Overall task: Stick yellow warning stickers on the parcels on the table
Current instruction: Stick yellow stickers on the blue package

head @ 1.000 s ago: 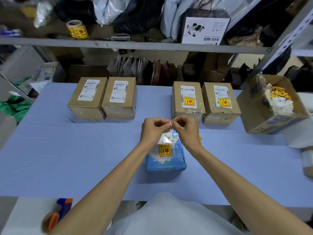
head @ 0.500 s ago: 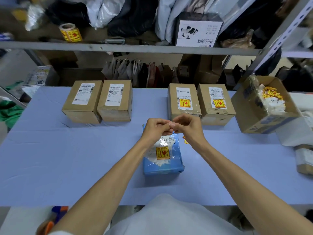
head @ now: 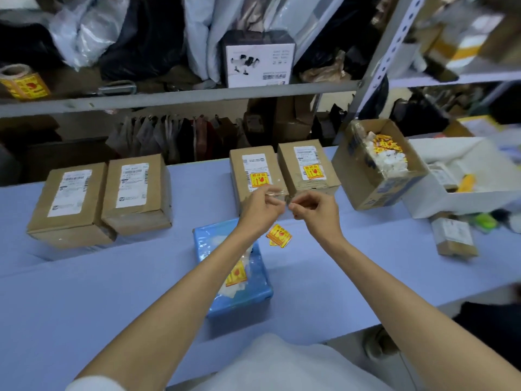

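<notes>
the two brown cardboard parcels with white labels but no yellow sticker [head: 74, 200] [head: 138, 193] sit side by side at the far left of the lilac-covered table [head: 84, 292], well apart from both hands and up-left of them; their long axes run away from the person, so a sticker would go on the bare top face below each label; the left hand [head: 263, 203] is the nearer one to them, the right hand [head: 314, 208] a little farther; both hands are raised above the table in front of the two already stickered brown parcels [head: 258, 176] [head: 307, 169], fingertips pinched and almost touching each other, with a small pale scrap between them that looks like a sticker or its backing, though it is too blurred to say which; both forearms reach forward and converge, wrists slightly bent; a loose yellow warning sticker [head: 279, 235] lies flat on the table just below the hands, beside the blue plastic-wrapped parcel [head: 234, 277], which already carries a yellow sticker on its top; the open cardboard box of stickers [head: 380, 165] stands to the right; the next move seems to call for a reach leftward across the table.
</notes>
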